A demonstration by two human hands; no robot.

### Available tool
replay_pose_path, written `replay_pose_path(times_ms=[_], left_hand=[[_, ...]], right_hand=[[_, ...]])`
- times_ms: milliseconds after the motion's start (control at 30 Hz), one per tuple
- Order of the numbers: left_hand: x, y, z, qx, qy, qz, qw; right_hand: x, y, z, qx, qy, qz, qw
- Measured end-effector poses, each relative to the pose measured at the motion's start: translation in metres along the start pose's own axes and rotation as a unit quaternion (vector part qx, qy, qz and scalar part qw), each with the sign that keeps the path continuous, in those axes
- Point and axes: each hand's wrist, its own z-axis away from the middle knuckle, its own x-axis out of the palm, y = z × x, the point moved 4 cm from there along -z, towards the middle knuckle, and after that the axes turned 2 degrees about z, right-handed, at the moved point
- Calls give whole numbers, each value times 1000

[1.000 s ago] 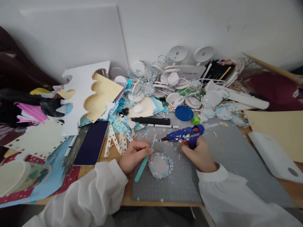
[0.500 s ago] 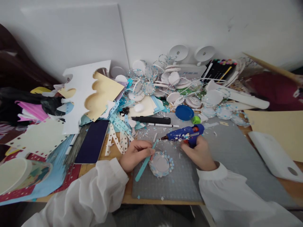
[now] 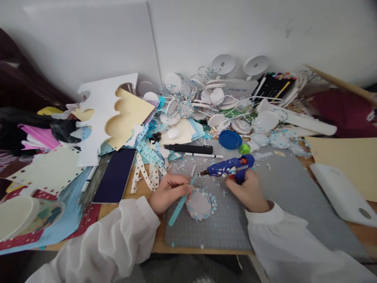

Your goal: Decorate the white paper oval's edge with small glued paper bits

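Between finger and thumb, my left hand (image 3: 170,192) pinches a thin turquoise paper strip (image 3: 177,212) that slants across the mat. My right hand (image 3: 246,191) is wrapped round the handle of a blue hot glue gun (image 3: 226,167) flecked with paper bits. Its nozzle points left, close to the strip's upper end; whether they touch I cannot tell. Just below lies a round white disc (image 3: 202,203) ringed with small white and blue paper pieces, beside my left fingertips. All this is over a grey cutting mat (image 3: 224,232).
Behind the hands lie a black pen (image 3: 190,149), a blue lid (image 3: 230,140) and a green sharpener-like piece (image 3: 244,149). Paper scraps and a dark phone (image 3: 114,175) are at left. White discs with beaded wire crowd the back, and a white device (image 3: 343,192) sits at right.
The view has shifted very slightly. Both hands, the paper strip and the glue gun stay almost in the same place.
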Motion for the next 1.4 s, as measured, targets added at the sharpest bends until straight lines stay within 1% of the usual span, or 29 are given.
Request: replay_pose_path(times_ms=[167,267,367,433,467,533,600,700,767,867,933,1000,1067,1100,1133,1200,1267,1333,1400], left_hand=[[1,1,0,-2,-3,0,1000],[1,1,0,0,0,2,1000],[1,0,0,-7,7,-3,1000],[0,0,0,-14,13,-3,1000],[0,0,0,-16,18,0,1000],[-1,0,0,-20,32,8,999],[-1,-1,0,-29,41,18,999],[0,-2,0,-49,48,39,997],[0,-1,0,-57,55,51,996],[0,1,-1,-63,64,69,994],[1,3,-2,-64,69,83,992],[1,4,-2,-64,74,89,991],[2,5,-2,-63,78,90,991],[2,6,-2,-63,79,90,991],[2,6,-2,-65,79,89,991],[2,6,-2,-67,77,88,991],[3,6,-2,-67,71,87,991],[4,6,-3,-65,67,93,991],[4,6,-3,-63,73,108,989]], right_hand=[[1,1,2,-28,23,45,998],[-2,1,1,-39,42,82,995],[-14,7,-2,-1,77,107,991],[-25,15,-4,32,106,139,984],[-30,21,-4,37,118,159,979],[-35,31,-5,10,115,194,974],[-36,42,-3,-26,89,222,971],[-37,56,1,-34,78,263,961],[-38,60,5,-43,86,273,957],[-44,56,13,-72,97,270,955],[-51,51,22,-81,111,265,954],[-60,41,34,-89,140,246,955],[-66,28,47,-106,172,211,956],[-66,19,52,-122,173,194,958],[-65,9,56,-148,164,175,960],[-57,-15,61,-227,126,138,956],[-44,-41,59,-307,63,114,943],[-30,-66,52,-385,16,106,917],[-14,-88,46,-468,-33,107,876]])
